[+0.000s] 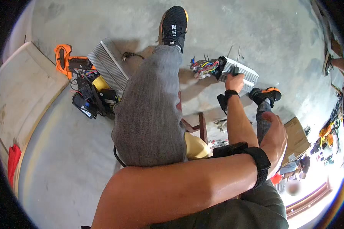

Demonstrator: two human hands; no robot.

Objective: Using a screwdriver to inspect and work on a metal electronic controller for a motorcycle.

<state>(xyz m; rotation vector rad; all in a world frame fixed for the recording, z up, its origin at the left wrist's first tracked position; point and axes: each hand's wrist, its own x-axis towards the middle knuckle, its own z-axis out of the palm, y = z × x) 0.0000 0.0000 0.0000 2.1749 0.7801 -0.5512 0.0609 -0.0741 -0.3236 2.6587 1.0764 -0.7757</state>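
Observation:
My right hand (235,82) is closed around the black handle of a screwdriver (236,71). Its thin metal shaft sticks up past my fingers, above a silver finned metal box (246,78). That box lies on the floor, with a bundle of coloured wires and connectors (204,68) coming out of its left end. My left forearm crosses low in front of me from the left. At its end, my left hand (274,139) hangs beside my right forearm, thumb upward. Most of its fingers are hidden, and I see nothing held in it.
Left of my leg, a larger finned metal box (110,66) leans by an orange tool-like part (67,61) and black cabled modules (88,99). A short black cable (132,55) lies near it. A cardboard box (296,139) stands at right, with people and clutter beyond.

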